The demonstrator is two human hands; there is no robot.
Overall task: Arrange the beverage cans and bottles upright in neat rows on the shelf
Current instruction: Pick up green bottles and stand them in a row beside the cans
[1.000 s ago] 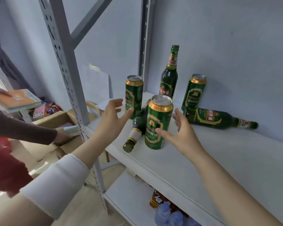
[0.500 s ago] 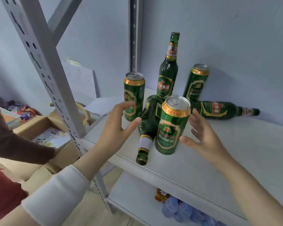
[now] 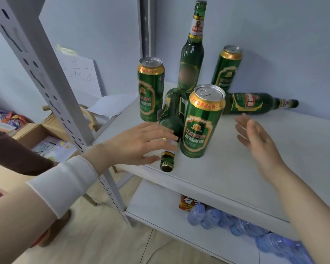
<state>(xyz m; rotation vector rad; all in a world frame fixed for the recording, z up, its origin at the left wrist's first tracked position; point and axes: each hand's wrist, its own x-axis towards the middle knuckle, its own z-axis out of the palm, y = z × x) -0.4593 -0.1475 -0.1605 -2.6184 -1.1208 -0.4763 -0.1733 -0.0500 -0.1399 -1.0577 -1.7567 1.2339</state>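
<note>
On your shelf [image 3: 255,168], the toppled bottle [image 3: 172,119] lies with its mouth at the front edge, beside the upright front can [image 3: 200,126]. Your left hand [image 3: 135,143] has dropped onto its neck, fingers straight. Your right hand [image 3: 259,140], spread, has backed off the can.

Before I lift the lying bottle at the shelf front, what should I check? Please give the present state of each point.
1. Left hand grips the front bottle: not ok. Its fingers lie over the neck but are not curled round it.
2. Right hand free to help: ok. It is open and holds nothing.
3. Front can apart from that bottle: not ok. It stands close against the bottle and might tip.
4. Bottle mouth well inside the shelf: not ok. It lies at the front edge.
5. Bottle capped: cannot tell.
6. Back bottle upright: not ok. It lies on its side.
</note>
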